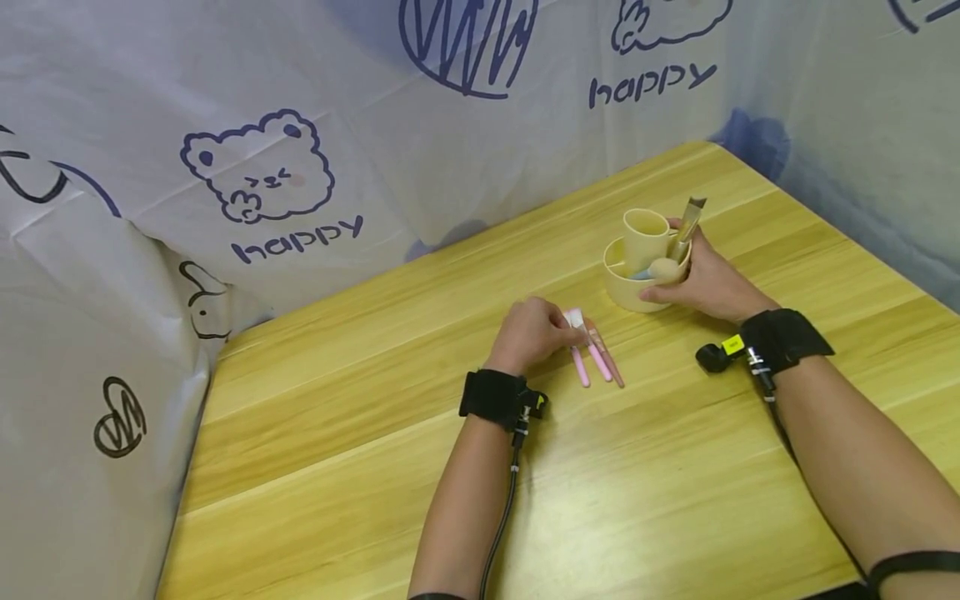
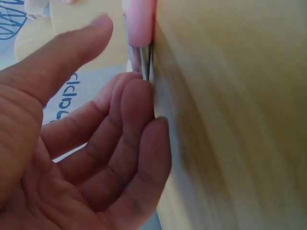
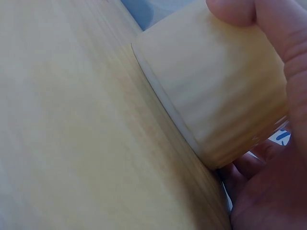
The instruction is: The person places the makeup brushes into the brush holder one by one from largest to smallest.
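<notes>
Three slim makeup brushes lie side by side on the table: two with pink handles [image 1: 597, 363] and a brownish-pink brush [image 1: 609, 360]. My left hand [image 1: 528, 333] is at their far ends. In the left wrist view its thumb stands apart from the bent fingers [image 2: 136, 105], whose tips are beside a pink brush [image 2: 140, 24]; whether they touch it I cannot tell. My right hand [image 1: 712, 279] grips a round cream brush holder [image 1: 630, 293] by its side, thumb in front, other fingers mostly hidden behind. A gold flat brush [image 1: 688, 223] and a fluffy brush [image 1: 663, 268] stand in the holder.
A taller cream cup [image 1: 645, 229] rises inside the holder. The wood-grain table [image 1: 337, 433] meets hanging white cloth [image 1: 420, 158] with drawn bears along its back and sides. Black cables [image 1: 504, 517] run from both wrist straps along the forearms.
</notes>
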{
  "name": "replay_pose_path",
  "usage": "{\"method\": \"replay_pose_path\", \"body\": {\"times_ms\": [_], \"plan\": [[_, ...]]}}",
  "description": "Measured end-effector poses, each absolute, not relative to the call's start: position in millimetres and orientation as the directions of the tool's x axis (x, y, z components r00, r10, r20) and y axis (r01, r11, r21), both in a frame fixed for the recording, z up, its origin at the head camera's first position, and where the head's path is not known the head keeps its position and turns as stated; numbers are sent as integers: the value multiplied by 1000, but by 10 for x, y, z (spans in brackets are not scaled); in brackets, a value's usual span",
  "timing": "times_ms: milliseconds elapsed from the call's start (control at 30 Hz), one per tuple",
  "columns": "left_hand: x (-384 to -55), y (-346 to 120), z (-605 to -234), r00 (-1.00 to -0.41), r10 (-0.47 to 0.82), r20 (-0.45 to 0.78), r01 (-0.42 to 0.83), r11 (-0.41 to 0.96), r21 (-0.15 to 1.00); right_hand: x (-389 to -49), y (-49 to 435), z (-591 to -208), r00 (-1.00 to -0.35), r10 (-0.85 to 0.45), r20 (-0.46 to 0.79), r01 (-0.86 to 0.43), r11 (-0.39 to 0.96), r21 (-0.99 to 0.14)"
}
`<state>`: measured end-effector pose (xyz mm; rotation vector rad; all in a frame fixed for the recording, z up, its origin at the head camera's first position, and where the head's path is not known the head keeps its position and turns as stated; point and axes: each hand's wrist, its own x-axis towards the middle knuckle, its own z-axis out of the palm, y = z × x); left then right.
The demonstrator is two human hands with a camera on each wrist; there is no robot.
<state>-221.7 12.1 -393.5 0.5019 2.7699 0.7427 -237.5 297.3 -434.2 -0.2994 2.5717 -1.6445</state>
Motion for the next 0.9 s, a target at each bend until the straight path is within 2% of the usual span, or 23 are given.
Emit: {"method": "replay_pose_path", "body": {"times_ms": [267, 433, 633, 900], "plan": [[-2196, 121, -3941, -934, 321, -159, 207, 846, 492, -2382, 2982, -4365, -981, -195, 22, -105, 427, -898], [-2191, 124, -3938, -934, 311, -177, 182, 838, 514, -2401, 3003, -4388, -981, -193, 15, -98, 427, -899], [-2195, 126, -3938, -931, 315, -185, 177, 831, 528, -2396, 3008, -4381, -981, -192, 9, -93, 433, -897], [-2215, 111, -3907, -936, 304, -175, 187, 855, 484, -2383, 2997, -4368, -980, -197, -2, -86, 437, -895]]}}
